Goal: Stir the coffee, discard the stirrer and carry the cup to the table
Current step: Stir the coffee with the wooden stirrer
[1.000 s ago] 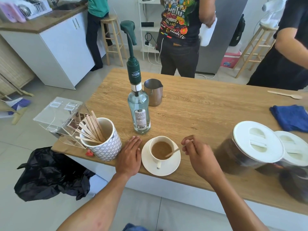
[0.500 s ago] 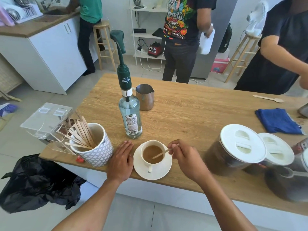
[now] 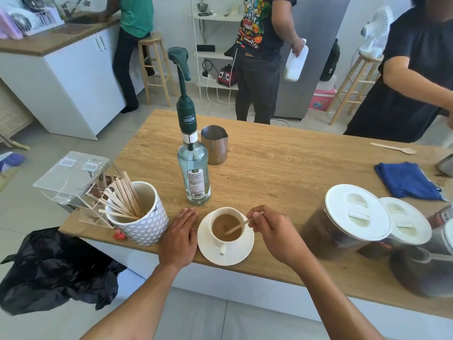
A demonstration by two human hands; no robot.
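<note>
a: item one, cup (image 3: 226, 228). white, likely ceramic, on a white saucer (image 3: 242, 256) near the front edge of the wooden counter (image 3: 282, 173), just in front of the syrup bottle (image 3: 194, 177). filled close to the rim with milky coffee (image 3: 221, 223). handle (image 3: 222, 249) points toward the wearer.

b: handling?

a: judged rigid, breakable, moderately heavy when full. liquid will slosh. take it by the handle, or lift under the saucer's rim with both hands and keep it level; cup may slide on the glazed saucer.

b: item two?

a: stirrer (image 3: 239, 226). thin flat wooden stick, light, a little flexible by the look of it. lower end sits in the coffee, upper end leans over the right side of the rim. wet tip likely to drip when lifted out.

b: hands?

a: right hand (image 3: 274, 231): fingers curled, upper end of the stirrer pinched between thumb and fingertips. left hand (image 3: 180, 238): flat, palm down on the counter, fingers together, just beside the saucer; whether it touches the rim, cannot tell. it grips nothing.

b: disposal?

a: black bag (image 3: 49, 268) on the floor below the counter's left end; probably the bin.
</note>
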